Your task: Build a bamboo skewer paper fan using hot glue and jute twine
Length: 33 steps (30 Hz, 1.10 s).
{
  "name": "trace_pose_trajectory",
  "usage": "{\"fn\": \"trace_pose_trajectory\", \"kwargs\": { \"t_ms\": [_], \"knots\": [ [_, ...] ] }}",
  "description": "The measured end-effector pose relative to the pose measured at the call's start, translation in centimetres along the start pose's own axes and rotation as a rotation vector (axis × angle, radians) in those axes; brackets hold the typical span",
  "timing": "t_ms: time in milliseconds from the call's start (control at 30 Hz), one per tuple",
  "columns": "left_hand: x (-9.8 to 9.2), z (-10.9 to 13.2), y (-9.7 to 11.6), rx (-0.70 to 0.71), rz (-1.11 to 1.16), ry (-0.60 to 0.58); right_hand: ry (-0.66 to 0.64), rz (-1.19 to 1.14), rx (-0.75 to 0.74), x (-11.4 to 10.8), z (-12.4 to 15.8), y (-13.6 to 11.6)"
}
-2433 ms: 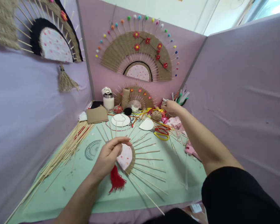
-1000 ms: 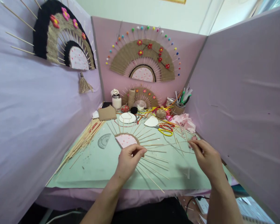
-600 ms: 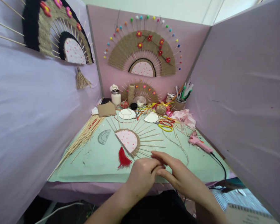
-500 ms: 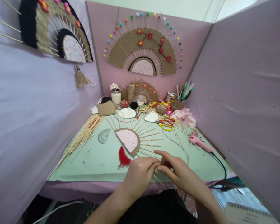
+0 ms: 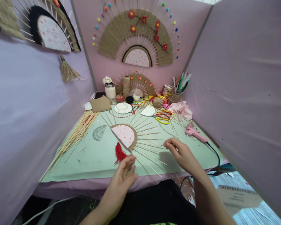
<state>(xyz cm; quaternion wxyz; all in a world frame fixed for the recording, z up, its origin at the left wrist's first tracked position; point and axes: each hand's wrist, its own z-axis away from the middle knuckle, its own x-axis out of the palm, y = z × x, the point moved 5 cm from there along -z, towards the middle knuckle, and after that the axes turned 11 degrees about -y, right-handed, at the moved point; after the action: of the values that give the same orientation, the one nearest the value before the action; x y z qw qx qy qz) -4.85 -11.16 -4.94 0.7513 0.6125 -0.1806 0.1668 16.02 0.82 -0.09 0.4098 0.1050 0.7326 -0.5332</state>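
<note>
A half-round fan piece (image 5: 123, 135) with pink dotted cloth, a brown edge and thin sticks fanning out lies on the table. My left hand (image 5: 123, 176) hovers at its lower edge, fingers loosely stretched and holding nothing. It is close to a red tassel (image 5: 120, 153) and to the lowest stick (image 5: 147, 163). Over the tips of the right-hand sticks is my right hand (image 5: 181, 154), its thumb and fingers drawn together in a pinch. Whatever may be between those fingertips is hidden.
Loose sticks (image 5: 72, 137) and a protractor (image 5: 99, 133) lie left. Yellow-handled scissors (image 5: 162, 120), white card pieces (image 5: 148, 111) and a twine ball (image 5: 158, 102) sit farther back. A pink glue gun (image 5: 196, 133) with its black cord lies right. Fabric-covered panels (image 5: 236, 78) enclose the table.
My hands, together over the lower sticks before, have separated: the left moved left and its fingers opened, the right moved right and upward. The view has shifted, so the table scene sits slightly further left.
</note>
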Motion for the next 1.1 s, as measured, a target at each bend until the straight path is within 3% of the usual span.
{"fn": "trace_pose_trajectory", "kwargs": {
  "t_ms": [100,233,467,600,833,967,1100],
  "knots": [
    [0.4,0.5,-0.3,-0.043,0.226,0.039,-0.049,-0.048,0.005,1.0,-0.9,0.3],
    [0.9,-1.2,-1.0,-0.122,0.442,0.093,-0.1,-0.102,0.034,1.6,-1.4,0.3],
    [0.3,-4.6,-0.6,-0.132,0.585,0.188,-0.087,-0.168,0.027,1.3,-0.8,1.1],
    [0.3,-5.7,0.0,-0.189,0.592,0.116,-0.054,-0.244,0.02,1.0,-0.7,1.2],
    [0.9,-8.3,0.0,-0.412,0.48,0.011,0.027,-0.304,-0.009,-0.1,0.0,1.0],
    [1.1,-8.7,0.5,-0.372,0.427,0.004,0.182,-0.344,-0.043,-1.2,1.0,0.9],
    [1.9,-8.7,2.4,-0.259,0.392,-0.039,0.604,-0.389,-0.081,-3.9,2.2,1.1]
  ]
}}
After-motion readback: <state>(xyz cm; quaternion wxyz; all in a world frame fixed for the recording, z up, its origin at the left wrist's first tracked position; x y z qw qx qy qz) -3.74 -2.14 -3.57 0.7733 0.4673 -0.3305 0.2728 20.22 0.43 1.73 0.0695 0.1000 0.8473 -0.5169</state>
